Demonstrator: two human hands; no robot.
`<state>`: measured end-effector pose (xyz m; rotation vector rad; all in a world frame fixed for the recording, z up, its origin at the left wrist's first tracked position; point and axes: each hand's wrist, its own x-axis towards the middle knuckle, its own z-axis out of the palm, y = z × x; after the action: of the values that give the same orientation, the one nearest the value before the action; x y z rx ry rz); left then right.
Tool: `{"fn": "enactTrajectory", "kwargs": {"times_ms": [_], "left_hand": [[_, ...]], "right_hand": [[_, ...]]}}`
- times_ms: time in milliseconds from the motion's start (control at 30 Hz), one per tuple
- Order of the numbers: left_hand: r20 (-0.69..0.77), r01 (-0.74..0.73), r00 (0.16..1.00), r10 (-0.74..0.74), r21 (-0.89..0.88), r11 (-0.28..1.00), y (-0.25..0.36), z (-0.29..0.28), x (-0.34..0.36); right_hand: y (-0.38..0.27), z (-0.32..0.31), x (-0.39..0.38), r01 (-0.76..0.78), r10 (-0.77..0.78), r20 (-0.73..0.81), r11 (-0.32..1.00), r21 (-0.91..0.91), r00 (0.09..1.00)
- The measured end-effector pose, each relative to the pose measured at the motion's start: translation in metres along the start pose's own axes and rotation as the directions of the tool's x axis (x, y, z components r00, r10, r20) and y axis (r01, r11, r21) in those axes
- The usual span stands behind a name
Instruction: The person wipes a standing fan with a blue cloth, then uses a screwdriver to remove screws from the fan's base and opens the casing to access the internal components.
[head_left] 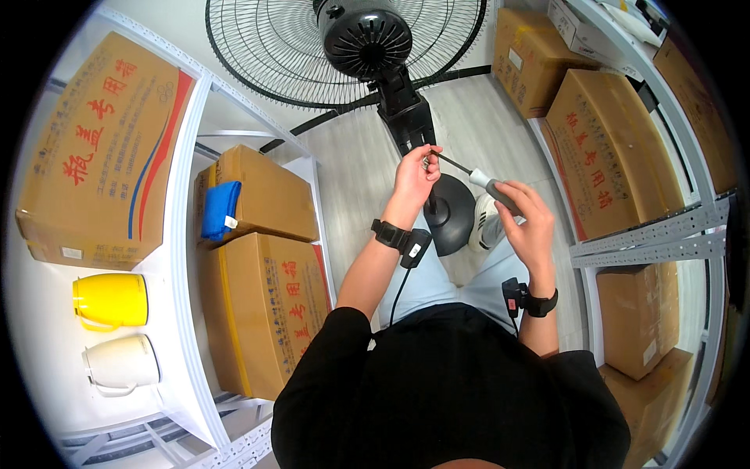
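A screwdriver (481, 179) with a grey and white handle is in my right hand (531, 219), fingers curled round the handle's end. Its dark shaft slants up and left to the fan's neck, where the tip meets my left fingertips. My left hand (418, 178) is closed at the lower end of the black fan bracket (408, 117); what its fingers pinch is too small to make out. Above are the fan's motor housing (367, 47) and wire cage (266, 55). The round fan base (451, 219) rests on the floor between my legs, partly behind my left wrist.
White metal shelves (187, 313) on the left hold cardboard boxes (269, 305), a yellow jug (111, 302) and a white jug (121, 365). A blue folded cloth (221, 209) lies against one box. More boxes (613, 148) crowd the right-hand shelves (656, 246).
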<state>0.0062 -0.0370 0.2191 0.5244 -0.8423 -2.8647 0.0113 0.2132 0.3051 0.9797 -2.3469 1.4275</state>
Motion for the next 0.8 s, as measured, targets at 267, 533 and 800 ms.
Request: {"fn": "enactTrajectory", "kwargs": {"times_ms": [267,533,800], "left_hand": [[-0.102,-0.124,0.988,0.113,-0.103,0.987,0.000,-0.008,0.002],[0.022,0.043,0.999,-0.039,-0.248,0.968,0.010,0.021,-0.016],[0.048,0.065,0.997,-0.053,-0.304,0.951,0.013,0.036,-0.023]], "right_hand": [[-0.008,-0.012,-0.005,-0.042,0.045,-0.063,0.998,0.044,0.997],[-0.008,-0.019,0.003,-0.026,0.036,-0.112,0.995,0.091,0.993],[-0.012,-0.011,0.006,0.040,-0.030,-0.103,0.994,0.100,0.994]]}}
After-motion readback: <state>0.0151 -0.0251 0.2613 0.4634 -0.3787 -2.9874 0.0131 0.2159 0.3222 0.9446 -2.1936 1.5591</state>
